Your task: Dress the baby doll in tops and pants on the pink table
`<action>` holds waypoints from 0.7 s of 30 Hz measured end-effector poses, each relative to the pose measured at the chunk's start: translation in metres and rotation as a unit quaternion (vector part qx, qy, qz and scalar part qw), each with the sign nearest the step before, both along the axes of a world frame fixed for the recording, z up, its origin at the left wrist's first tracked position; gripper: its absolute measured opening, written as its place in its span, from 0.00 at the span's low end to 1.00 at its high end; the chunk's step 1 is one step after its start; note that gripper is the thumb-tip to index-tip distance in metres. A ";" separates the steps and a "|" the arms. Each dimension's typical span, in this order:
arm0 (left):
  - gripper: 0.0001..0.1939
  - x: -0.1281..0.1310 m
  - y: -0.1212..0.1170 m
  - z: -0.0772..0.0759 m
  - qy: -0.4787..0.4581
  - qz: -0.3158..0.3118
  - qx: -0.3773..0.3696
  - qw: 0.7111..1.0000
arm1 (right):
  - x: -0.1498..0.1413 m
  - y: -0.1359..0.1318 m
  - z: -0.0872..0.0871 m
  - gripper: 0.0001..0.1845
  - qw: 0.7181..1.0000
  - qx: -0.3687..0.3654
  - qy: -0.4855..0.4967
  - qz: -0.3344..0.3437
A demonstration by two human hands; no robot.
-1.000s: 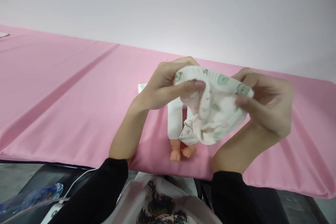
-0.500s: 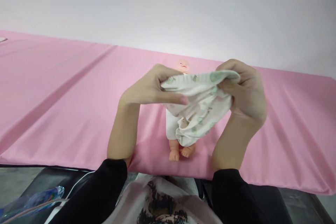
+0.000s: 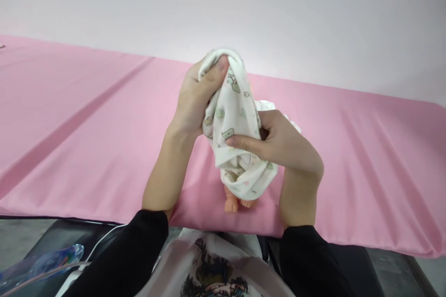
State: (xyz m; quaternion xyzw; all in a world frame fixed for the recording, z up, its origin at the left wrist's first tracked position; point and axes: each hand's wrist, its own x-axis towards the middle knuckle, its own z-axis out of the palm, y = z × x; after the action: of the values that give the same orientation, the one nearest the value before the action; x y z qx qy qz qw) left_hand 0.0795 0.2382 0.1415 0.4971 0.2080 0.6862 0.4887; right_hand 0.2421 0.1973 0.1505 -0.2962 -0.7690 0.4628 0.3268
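Between my hands hangs a white baby garment (image 3: 240, 106) printed with small green and pink figures; its exact cut is hard to make out in the folds. My left hand (image 3: 197, 95) grips its raised upper edge, thumb on the near side. Lower on the right, my right hand (image 3: 278, 139) pinches the cloth with its thumb across the front. Behind and below the garment lies a baby doll (image 3: 231, 202) on its back, only its feet plainly showing. The cloth hides its body and head.
A pink padded mat (image 3: 104, 125) covers the table up to the pale wall (image 3: 223, 9). At the lower left, a clear plastic bottle (image 3: 59, 260) and a white cable (image 3: 101, 241) lie on a black seat (image 3: 49, 236).
My left hand has lifted one end of the garment, so it now hangs upright rather than stretched sideways. My right hand has moved down and left along the cloth. The doll's face is now covered.
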 end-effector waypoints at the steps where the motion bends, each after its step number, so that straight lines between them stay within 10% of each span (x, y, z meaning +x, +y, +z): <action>1: 0.15 0.000 0.000 -0.001 -0.005 -0.020 0.020 1.000 | -0.001 0.001 -0.002 0.15 1.000 0.001 0.000 -0.009; 6: 0.20 -0.013 -0.004 -0.004 0.086 -0.068 0.091 0.990 | 0.004 -0.002 -0.005 0.06 0.979 -0.001 0.177 -0.102; 11: 0.16 -0.025 -0.014 0.005 0.351 -0.187 0.106 0.911 | 0.011 -0.009 0.001 0.09 0.935 -0.017 0.304 -0.180; 21: 0.17 -0.008 -0.015 -0.006 0.157 -0.252 0.150 0.943 | 0.037 -0.009 -0.003 0.14 0.995 -0.062 -0.028 0.068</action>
State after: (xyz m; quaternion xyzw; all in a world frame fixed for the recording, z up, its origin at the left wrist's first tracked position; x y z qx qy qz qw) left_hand 0.0717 0.2229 0.1350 0.7022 0.0448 0.4775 0.5263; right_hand 0.2789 0.1878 0.1477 -0.2759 -0.7656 0.5226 0.2542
